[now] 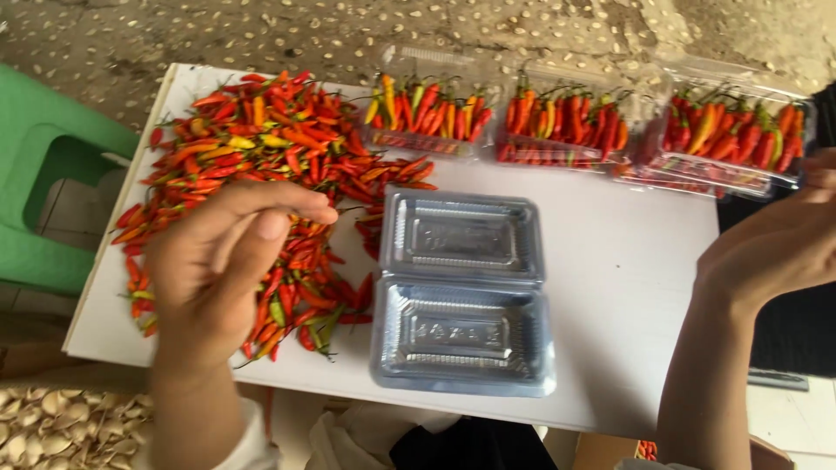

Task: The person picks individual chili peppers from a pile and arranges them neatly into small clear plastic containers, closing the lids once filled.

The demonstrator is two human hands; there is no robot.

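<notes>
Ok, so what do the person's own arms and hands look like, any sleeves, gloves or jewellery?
Both hands are bare: no gloves, rings or watch show on the left hand or the right hand. The left forearm ends in a pale, whitish sleeve cuff at the bottom edge. The right forearm is uncovered as far as the picture shows.

green plastic stool, pebbled ground

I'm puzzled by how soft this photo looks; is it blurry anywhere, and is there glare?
In the head view, the left hand and right hand are smeared by motion; the open clear plastic box shows pale glare on its ribbed walls; light is flat, with only faint shadows on the white table.
</notes>
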